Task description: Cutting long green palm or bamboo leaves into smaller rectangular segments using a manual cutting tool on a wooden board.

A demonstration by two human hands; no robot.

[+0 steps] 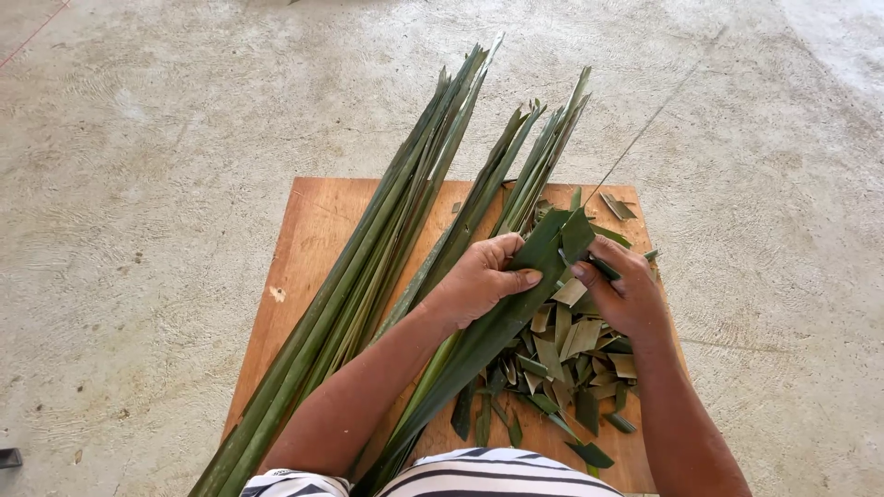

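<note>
My left hand (479, 281) grips a long green leaf strip (502, 322) near its upper end, fingers folded over its face. My right hand (622, 290) is closed on what looks like a small dark blade or handle at the leaf's tip (577, 232); the tool is mostly hidden by the fingers. The held leaf runs diagonally down toward my lap. Both hands are above a wooden board (308, 239) lying on the ground.
A bundle of long green leaves (368, 267) lies across the board's left half, reaching past both ends. A pile of cut leaf pieces (571, 364) sits under my right hand. A thin midrib stick (645, 129) stretches away over the concrete floor (138, 138).
</note>
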